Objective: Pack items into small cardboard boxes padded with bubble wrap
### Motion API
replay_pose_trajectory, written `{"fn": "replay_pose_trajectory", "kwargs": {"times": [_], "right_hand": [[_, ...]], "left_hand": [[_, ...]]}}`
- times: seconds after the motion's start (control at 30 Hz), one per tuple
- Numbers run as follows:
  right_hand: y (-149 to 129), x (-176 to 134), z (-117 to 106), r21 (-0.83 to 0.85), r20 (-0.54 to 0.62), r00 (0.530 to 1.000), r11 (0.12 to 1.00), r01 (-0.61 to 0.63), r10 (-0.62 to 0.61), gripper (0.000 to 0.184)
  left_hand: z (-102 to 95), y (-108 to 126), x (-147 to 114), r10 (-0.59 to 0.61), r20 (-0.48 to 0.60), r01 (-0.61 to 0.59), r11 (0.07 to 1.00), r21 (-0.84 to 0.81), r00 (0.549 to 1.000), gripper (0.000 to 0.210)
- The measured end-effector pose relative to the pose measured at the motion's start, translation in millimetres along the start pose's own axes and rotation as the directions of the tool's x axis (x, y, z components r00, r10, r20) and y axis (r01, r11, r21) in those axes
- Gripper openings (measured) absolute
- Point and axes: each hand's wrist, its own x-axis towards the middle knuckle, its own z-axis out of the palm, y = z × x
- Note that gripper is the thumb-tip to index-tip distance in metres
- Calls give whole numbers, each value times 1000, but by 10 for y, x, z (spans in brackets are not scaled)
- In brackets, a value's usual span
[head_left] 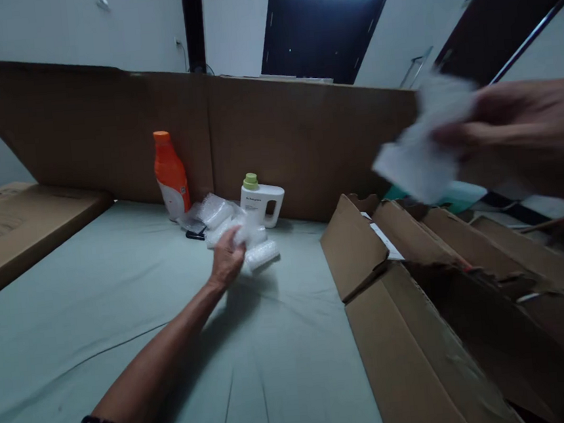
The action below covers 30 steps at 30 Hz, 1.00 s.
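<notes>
My left hand [227, 257] reaches to a heap of clear bubble wrap [262, 255] on the table, its fingers closed on one piece. Part of that piece is hidden by the fingers. Raised at the right, my right hand [517, 135] pinches a crumpled white sheet [429, 149]; both are smeared by motion, so its exact material cannot be told. Just behind the heap stands a white jug-shaped bottle [255, 200] with a green cap and a handle. An orange bottle [170, 172] stands upright to its left. A small dark flat object [196, 235] lies partly under the wrap.
Open cardboard boxes [396, 333] with raised flaps line the right side, below my right hand. A flat cardboard box [30, 220] lies at the left. Tall cardboard panels [276, 139] close off the back of the table, which has a pale green cloth [296, 368].
</notes>
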Motion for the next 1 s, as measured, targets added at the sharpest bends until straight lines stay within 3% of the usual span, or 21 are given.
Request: {"fn": "replay_pose_trajectory", "kwargs": {"times": [0.07, 0.13, 0.23, 0.33, 0.43, 0.57, 0.67, 0.77, 0.87, 1.0], "right_hand": [[-341, 140, 437, 11, 149, 989, 1000, 19, -20, 7], [-614, 322, 1091, 18, 278, 958, 997, 74, -76, 6], [-830, 558, 2079, -60, 495, 869, 996, 60, -22, 30], [-815, 577, 2693, -52, 553, 833, 996, 76, -35, 50], [-667, 294, 2967, -80, 571, 821, 994, 69, -11, 45], [-506, -368, 3269, -167, 583, 812, 983, 79, 33, 53], [-442, -765, 3561, -228, 571, 819, 970, 88, 60, 54], [-391, -934, 3784, -259, 542, 838, 962, 87, 70, 52], [-354, -947, 3839, -255, 536, 841, 964, 76, 76, 54], [-367, -874, 3674, -219, 542, 835, 975, 37, 91, 55]], "left_hand": [[-307, -87, 288, -32, -88, 30, 999, -19, 996, 48], [-582, -199, 607, -45, -120, 44, 999, -13, 992, 55], [-840, -430, 978, -68, -45, 70, 997, 30, 997, 74], [-911, -719, 1030, -100, 77, 94, 992, 82, 992, 95], [-857, -963, 793, -81, 177, 61, 992, 113, 981, 95], [-655, -1106, 513, -7, 266, -30, 990, 136, 964, 83], [-455, -1146, 566, 40, 317, -94, 983, 157, 947, 77], [-307, -1211, 751, 65, 385, -143, 974, 177, 921, 69], [-276, -1277, 896, 44, 416, -145, 966, 215, 908, 61], [-377, -1262, 886, 2, 356, -113, 950, 293, 934, 64]]}}
